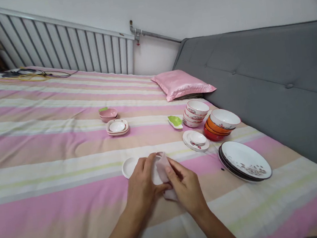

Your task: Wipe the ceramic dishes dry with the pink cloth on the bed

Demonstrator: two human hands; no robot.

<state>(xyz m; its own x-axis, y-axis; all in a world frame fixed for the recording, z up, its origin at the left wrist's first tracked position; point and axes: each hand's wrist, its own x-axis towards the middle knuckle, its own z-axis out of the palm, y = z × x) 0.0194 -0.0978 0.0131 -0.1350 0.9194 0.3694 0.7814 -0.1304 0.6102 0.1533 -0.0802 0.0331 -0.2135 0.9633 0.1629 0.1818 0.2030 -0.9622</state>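
Head view is showing the left hand [143,185] gripping a small white dish [129,167] low over the striped bed [50,146], while the right hand [186,186] is clutching a pale cloth [163,169] and pressing it against that dish. Stacked bowls [204,119] and plates [246,160] are sitting nearby on the right.

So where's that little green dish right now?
The green dish lies on the striped bedspread, right of centre in the head view. It is just left of the stack of patterned bowls and behind the small white plates.
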